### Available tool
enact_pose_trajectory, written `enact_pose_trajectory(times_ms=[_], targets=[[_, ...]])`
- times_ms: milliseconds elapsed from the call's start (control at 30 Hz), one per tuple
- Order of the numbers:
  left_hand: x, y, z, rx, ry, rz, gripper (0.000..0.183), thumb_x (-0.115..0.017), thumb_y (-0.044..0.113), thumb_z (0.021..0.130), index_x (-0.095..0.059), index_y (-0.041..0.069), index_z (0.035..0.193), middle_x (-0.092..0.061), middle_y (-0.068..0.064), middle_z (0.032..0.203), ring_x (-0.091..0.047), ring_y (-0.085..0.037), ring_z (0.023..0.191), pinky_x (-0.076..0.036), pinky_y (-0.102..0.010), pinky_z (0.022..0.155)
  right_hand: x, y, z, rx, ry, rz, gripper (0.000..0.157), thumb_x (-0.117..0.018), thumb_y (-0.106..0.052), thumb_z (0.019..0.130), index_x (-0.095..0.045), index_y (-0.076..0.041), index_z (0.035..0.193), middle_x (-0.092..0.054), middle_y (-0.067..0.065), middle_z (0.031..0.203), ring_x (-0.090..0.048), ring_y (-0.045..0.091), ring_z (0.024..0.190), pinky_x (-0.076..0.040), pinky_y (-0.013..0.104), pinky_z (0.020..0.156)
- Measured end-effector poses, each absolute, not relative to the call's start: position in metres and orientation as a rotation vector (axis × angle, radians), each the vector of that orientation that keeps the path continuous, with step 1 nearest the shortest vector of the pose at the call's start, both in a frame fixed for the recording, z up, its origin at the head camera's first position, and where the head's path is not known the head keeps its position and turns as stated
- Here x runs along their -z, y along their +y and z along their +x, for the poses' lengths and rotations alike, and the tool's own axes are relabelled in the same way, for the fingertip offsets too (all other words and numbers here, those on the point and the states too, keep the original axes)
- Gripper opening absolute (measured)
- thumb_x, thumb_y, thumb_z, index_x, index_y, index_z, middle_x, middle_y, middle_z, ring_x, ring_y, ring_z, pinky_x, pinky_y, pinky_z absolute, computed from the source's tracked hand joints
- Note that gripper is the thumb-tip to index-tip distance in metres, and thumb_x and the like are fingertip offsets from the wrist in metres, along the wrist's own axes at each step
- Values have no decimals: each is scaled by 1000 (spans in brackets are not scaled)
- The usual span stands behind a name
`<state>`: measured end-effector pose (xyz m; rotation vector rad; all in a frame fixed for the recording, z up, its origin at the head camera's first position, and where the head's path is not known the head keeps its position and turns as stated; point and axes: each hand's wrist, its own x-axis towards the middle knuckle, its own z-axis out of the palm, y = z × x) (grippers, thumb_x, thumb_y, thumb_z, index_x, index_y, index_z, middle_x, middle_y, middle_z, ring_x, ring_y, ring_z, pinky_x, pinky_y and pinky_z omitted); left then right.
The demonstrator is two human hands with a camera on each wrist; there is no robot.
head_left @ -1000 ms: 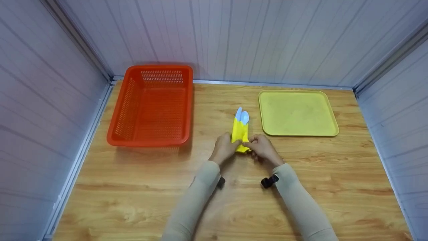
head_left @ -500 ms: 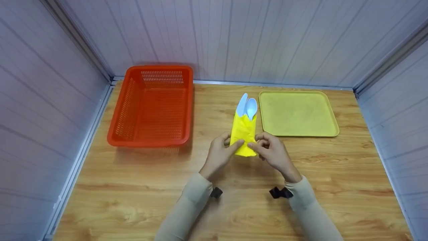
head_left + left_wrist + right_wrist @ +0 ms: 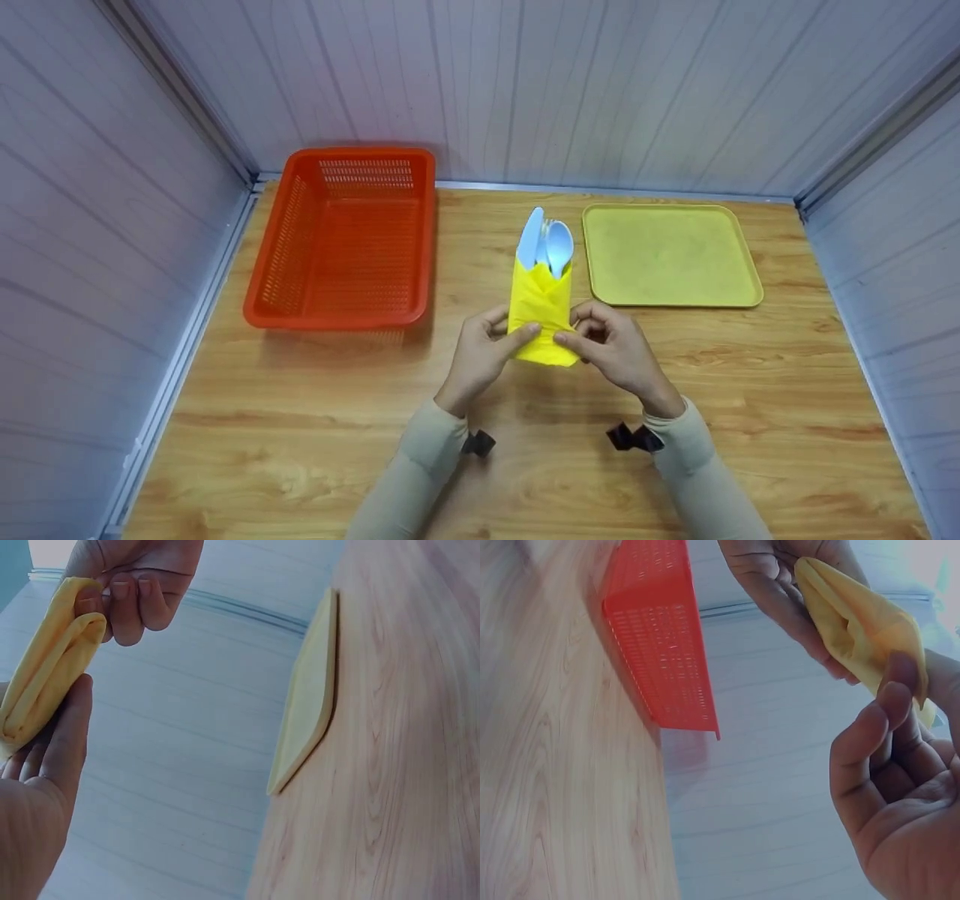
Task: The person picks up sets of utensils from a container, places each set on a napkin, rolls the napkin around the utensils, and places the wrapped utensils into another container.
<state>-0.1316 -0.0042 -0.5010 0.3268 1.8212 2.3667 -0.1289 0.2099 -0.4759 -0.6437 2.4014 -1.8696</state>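
A folded yellow napkin (image 3: 541,307) is held up above the table between both hands. Out of its top stick a light blue knife (image 3: 529,238), a spoon (image 3: 559,244) and, between them, a partly hidden fork (image 3: 546,229). My left hand (image 3: 481,352) grips the napkin's lower left side, thumb on the front and fingers behind. With thumb and fingertips, my right hand (image 3: 613,349) pinches the lower right edge. The right wrist view shows the napkin's folded bottom end (image 3: 862,622) between the two hands.
An orange-red basket (image 3: 427,247) with slotted walls stands at the back left. A yellow tray (image 3: 671,255) lies on the wooden table (image 3: 525,480) at the back right. Pale panelled walls (image 3: 495,90) enclose the table at the back and both sides.
Both hands have lifted the napkin with the cutlery off the table and toward the head camera, then shifted it slightly left. The fork now shows between knife and spoon.
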Motion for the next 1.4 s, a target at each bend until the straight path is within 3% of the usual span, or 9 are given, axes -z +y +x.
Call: enact_pose_trajectory(times_ms=[267,533,733,967,1233,1300,1400], targets=[[502,-6,-129,-2408,1701,328,40,-74,15,92,-65,-5,125,-73,-17,107,-72,-33,94,-57,-42,80,459,206,-123,1951,2285,-769,15,-67,14,87,-57,6,94,-61,10,68,-53,24,54,-48,26,51],[501,-5,-126,-2444,1562,362,41,-73,14,92,-64,-11,123,-71,-22,108,-71,-33,96,-56,-42,84,481,213,-133,2031,2141,-823,14,-69,7,89,-58,3,97,-63,10,70,-62,16,59,-55,31,50],[502,-4,-125,-2493,1413,374,43,-71,10,93,-59,-15,125,-68,-28,111,-70,-34,97,-56,-44,85,483,212,-135,2063,2093,-929,17,-69,13,86,-57,6,98,-61,8,71,-59,12,59,-52,27,50],[503,-6,-124,-2509,1252,357,41,-68,4,93,-58,-15,127,-68,-27,113,-70,-31,97,-56,-43,86,486,208,-136,2092,2009,-970,20,-73,1,88,-56,8,95,-61,4,71,-57,9,59,-50,23,51],[506,-7,-123,-2510,1105,368,40,-66,5,94,-57,-14,128,-69,-24,113,-70,-28,97,-56,-40,86,487,201,-136,2134,1881,-1007,41,-75,-21,91,-52,12,94,-64,1,76,-61,8,63,-51,21,56],[507,-7,-123,-2525,1125,362,41,-66,7,94,-56,-14,128,-68,-25,113,-70,-29,98,-56,-41,86,487,200,-136,2137,1937,-991,38,-76,-18,90,-50,10,90,-60,0,75,-58,7,62,-49,20,54],[507,-7,-122,-2565,1231,337,43,-68,9,94,-56,-14,129,-68,-27,113,-70,-32,98,-56,-43,86,486,198,-136,2147,2099,-918,31,-77,0,86,-46,7,84,-47,4,71,-48,5,61,-41,18,52]])
